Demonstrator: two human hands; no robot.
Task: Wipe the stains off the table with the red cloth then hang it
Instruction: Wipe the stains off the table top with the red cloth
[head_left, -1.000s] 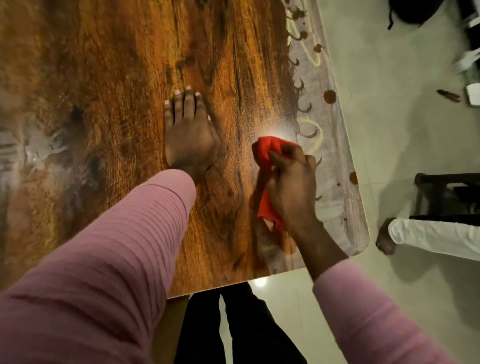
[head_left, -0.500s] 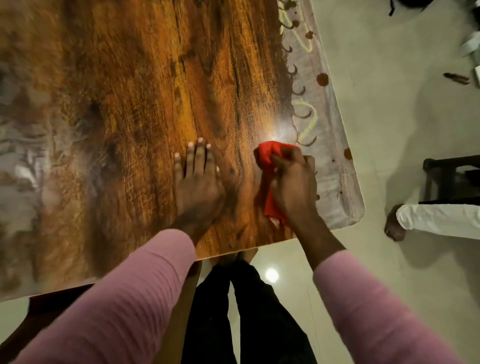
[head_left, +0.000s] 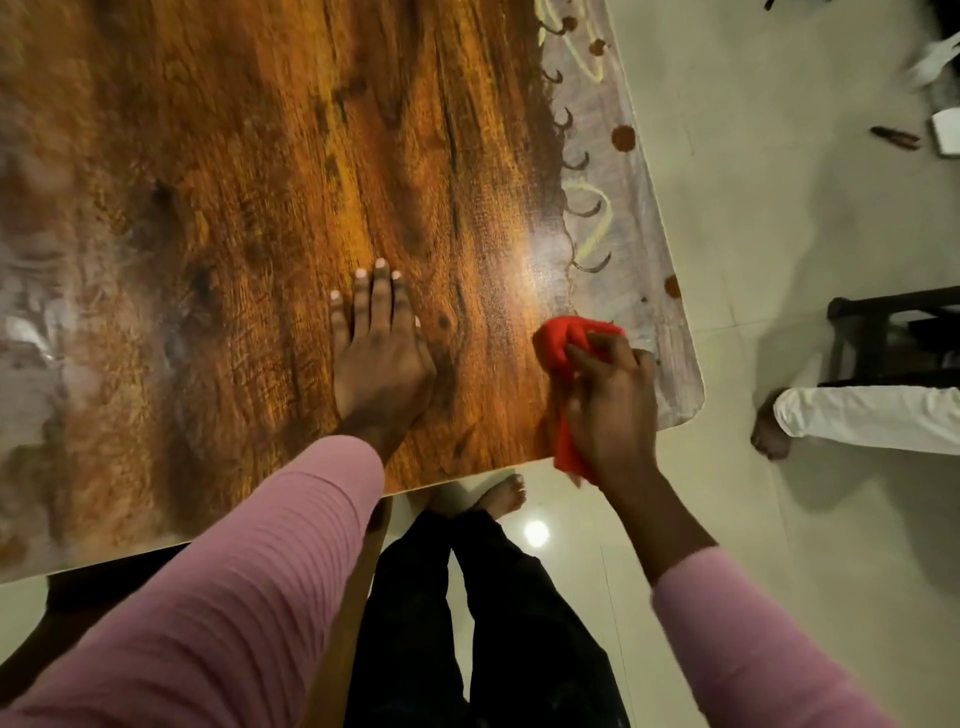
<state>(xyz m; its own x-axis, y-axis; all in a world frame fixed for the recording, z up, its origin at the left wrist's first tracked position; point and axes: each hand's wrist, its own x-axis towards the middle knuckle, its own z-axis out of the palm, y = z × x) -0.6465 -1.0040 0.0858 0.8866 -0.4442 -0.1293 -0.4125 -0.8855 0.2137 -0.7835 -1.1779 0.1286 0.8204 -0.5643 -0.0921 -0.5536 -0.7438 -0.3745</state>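
Observation:
The red cloth (head_left: 558, 345) is bunched up near the front right corner of the wooden table (head_left: 249, 171). My right hand (head_left: 610, 405) grips the cloth and holds it down on the tabletop, with the cloth's lower end hanging past the table's front edge. Flat on the wood to the left of the cloth lies my left hand (head_left: 382, 358), fingers straight. Brown spots (head_left: 622, 137) and yellowish curved smears (head_left: 589, 218) mark the pale strip along the table's right edge, beyond the cloth.
Another person's foot and white trouser leg (head_left: 862, 421) are on the floor to the right, beside a dark chair (head_left: 893, 338). My own feet (head_left: 501, 493) stand under the table's front edge. Small items (head_left: 893, 137) lie on the pale floor at the far right.
Both hands have slid back toward the table's front edge. The right hand has carried the cloth rightward to the front right corner, and its lower end now hangs over the edge.

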